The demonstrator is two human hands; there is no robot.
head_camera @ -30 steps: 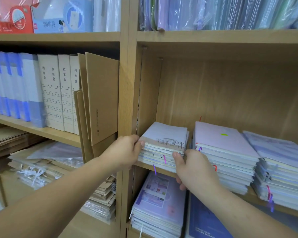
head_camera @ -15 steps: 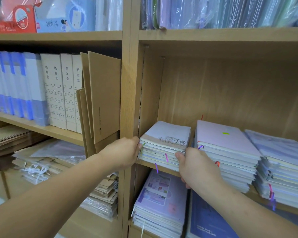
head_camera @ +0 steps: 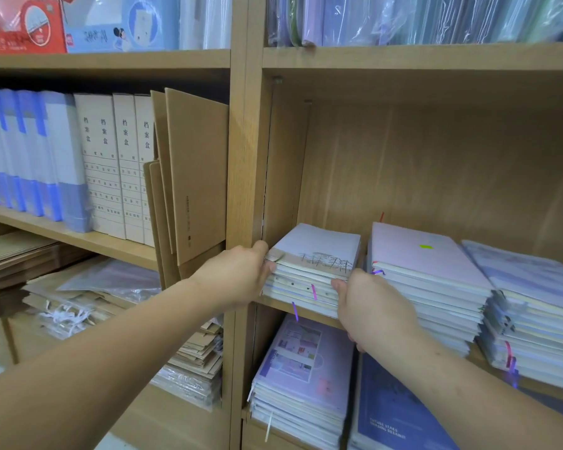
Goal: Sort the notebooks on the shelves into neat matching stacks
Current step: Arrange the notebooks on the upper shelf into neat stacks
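A small stack of pale notebooks (head_camera: pixel 309 271) with a sketched top cover lies at the left end of the middle right shelf (head_camera: pixel 301 310). My left hand (head_camera: pixel 238 277) grips the stack's left front corner, thumb on top. My right hand (head_camera: pixel 368 306) holds its right front corner, fingers curled under and hidden. To the right lie a taller stack with a pink cover (head_camera: pixel 426 274) and a lavender-covered stack (head_camera: pixel 530 303), both with edges uneven.
A wooden upright (head_camera: pixel 244 157) divides the bays. Left bay: blue-and-white file boxes (head_camera: pixel 30 157), cream archive boxes (head_camera: pixel 117 164), leaning cardboard folders (head_camera: pixel 192 177). Below are purple notebooks (head_camera: pixel 303 371) and a dark blue book (head_camera: pixel 390 414). Wrapped stock fills the top shelf (head_camera: pixel 420 56).
Both hands have stayed on the small stack; it has slid slightly back onto the shelf. The view has shifted a little.
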